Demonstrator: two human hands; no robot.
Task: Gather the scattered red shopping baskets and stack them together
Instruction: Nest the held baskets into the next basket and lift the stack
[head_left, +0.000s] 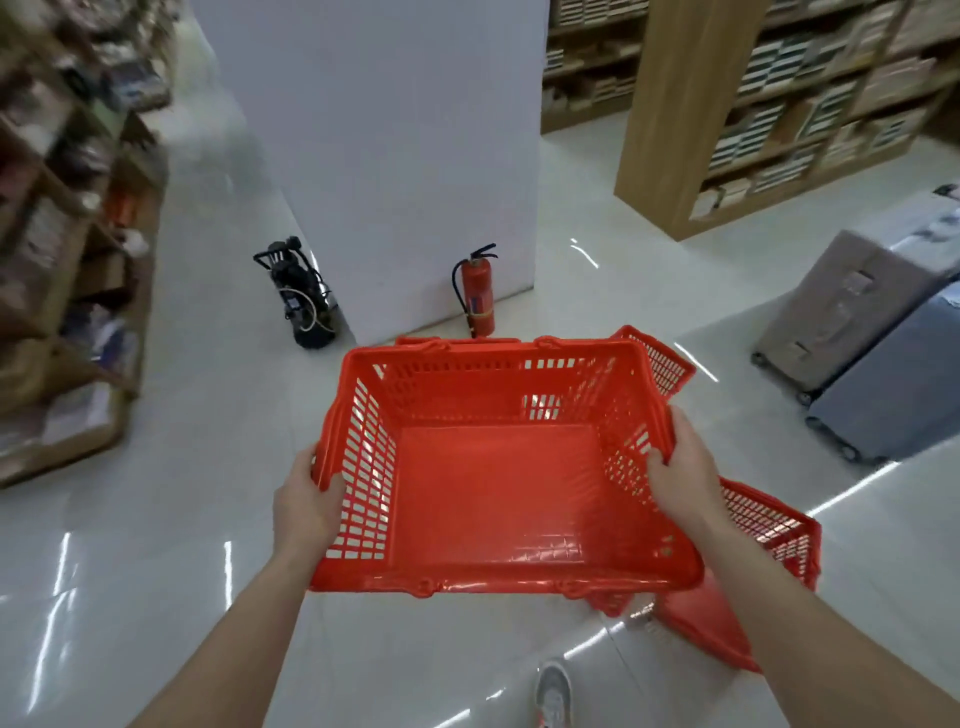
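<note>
I hold an empty red shopping basket (493, 488) in the air in front of me, its open top facing me. My left hand (306, 506) grips its left rim, fingers curled over the edge. My right hand (683, 467) grips the right rim, with the thumb inside. Beneath and to the right lies a second red basket (769, 525) on the floor, mostly hidden by the held one; one of its corners (662, 361) sticks out at the upper right.
A white pillar (395, 156) stands ahead with a red fire extinguisher (478, 293) and a black device (301, 296) at its foot. Wooden shelves (62, 249) line the left; more shelves (779, 104) are at the back right. Suitcases (857, 338) stand at right. My shoe (553, 693) is below.
</note>
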